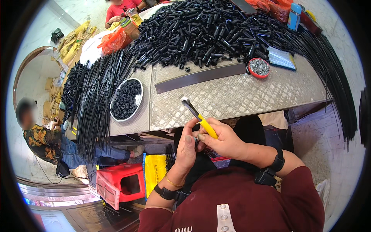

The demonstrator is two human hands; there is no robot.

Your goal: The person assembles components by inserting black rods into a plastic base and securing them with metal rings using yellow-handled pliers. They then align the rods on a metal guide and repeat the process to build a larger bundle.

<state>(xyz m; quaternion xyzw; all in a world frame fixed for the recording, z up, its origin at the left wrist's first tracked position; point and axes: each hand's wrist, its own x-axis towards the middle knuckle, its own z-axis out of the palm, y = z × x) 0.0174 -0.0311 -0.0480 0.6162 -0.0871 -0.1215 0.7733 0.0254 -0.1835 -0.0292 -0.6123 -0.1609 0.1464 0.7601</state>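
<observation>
My right hand (pixel 224 138) grips a yellow-handled tool (pixel 208 127). Its dark shaft slants up and left over the table's near edge and ends in a pale tip. Close beside it, my left hand (pixel 188 146) has its fingertips drawn in against the right ones. Something small and dark seems to sit between them, but the fingers hide most of it. Both hands are above my lap. A white-rimmed bowl (pixel 140 97) of black ring-shaped parts stands on the table to the left, and a red bowl (pixel 250 72) of small silvery pieces lies farther right.
A large heap of black tubular parts (pixel 201 33) covers the table's far side. Long black strands (pixel 91 104) hang over its left end, more (pixel 340 89) over its right. A dark flat bar (pixel 201 78) lies mid-table. Red plastic stool (pixel 129 183) at lower left; two other people sit nearby.
</observation>
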